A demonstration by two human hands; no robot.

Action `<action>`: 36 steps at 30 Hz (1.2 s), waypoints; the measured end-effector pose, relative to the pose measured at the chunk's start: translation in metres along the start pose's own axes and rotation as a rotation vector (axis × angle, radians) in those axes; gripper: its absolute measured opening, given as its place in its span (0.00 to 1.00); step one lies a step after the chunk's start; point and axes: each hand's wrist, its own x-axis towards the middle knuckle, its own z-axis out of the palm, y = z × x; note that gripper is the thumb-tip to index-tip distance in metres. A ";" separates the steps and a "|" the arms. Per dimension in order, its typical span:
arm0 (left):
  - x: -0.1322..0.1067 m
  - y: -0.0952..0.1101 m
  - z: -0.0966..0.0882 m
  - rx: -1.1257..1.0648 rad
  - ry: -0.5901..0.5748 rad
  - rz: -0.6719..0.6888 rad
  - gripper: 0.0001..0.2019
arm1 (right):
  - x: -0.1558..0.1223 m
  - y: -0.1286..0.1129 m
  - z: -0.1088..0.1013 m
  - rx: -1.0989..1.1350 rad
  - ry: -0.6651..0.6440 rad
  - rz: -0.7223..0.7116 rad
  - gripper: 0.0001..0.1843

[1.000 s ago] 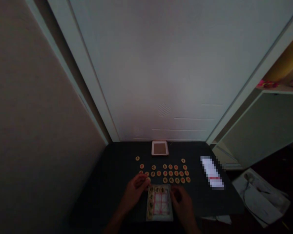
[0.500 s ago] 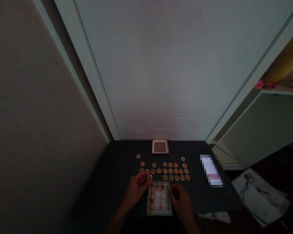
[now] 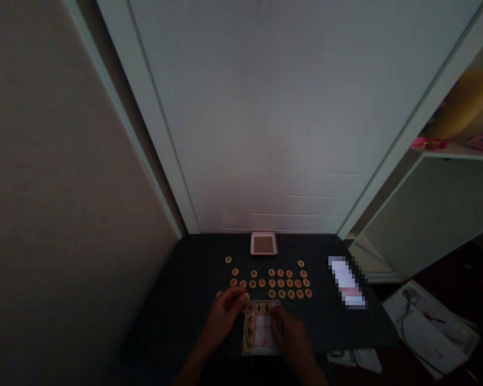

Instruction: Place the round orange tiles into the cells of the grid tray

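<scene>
A small pale board with red grid lines [image 3: 261,335] lies on the dark table [image 3: 185,300], with round wooden pieces along its top and left edges. My left hand [image 3: 224,316] is at the board's upper left corner, fingers curled around a round piece [image 3: 245,297]. My right hand [image 3: 290,336] covers the board's right side, fingers bent down onto it; what they hold is hidden. Several round wooden pieces [image 3: 280,283] lie in rows just beyond the board.
A small square tray with a pale rim [image 3: 263,244] sits at the table's far edge against a white door. A white blurred object [image 3: 346,281] lies at the table's right. White bags lie on the floor at right, with shelves above.
My right hand has slid left onto the board's right side. My left hand stayed at the upper left corner. The view shifted slightly.
</scene>
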 end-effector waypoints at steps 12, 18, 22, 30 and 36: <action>-0.019 -0.035 -0.012 0.165 -0.121 -0.126 0.22 | -0.010 -0.036 -0.003 0.088 -0.196 0.028 0.15; -0.025 -0.041 -0.005 0.145 -0.133 -0.149 0.22 | -0.006 -0.039 0.009 0.081 -0.233 0.036 0.15; -0.026 -0.036 -0.003 0.154 -0.123 -0.127 0.21 | -0.007 -0.037 0.011 0.112 -0.182 0.003 0.15; -0.019 -0.024 0.004 0.102 -0.132 -0.080 0.19 | -0.002 -0.027 -0.007 0.235 -0.003 0.040 0.13; -0.011 -0.016 0.019 0.028 -0.237 -0.065 0.20 | 0.004 -0.027 -0.015 0.345 0.091 0.033 0.15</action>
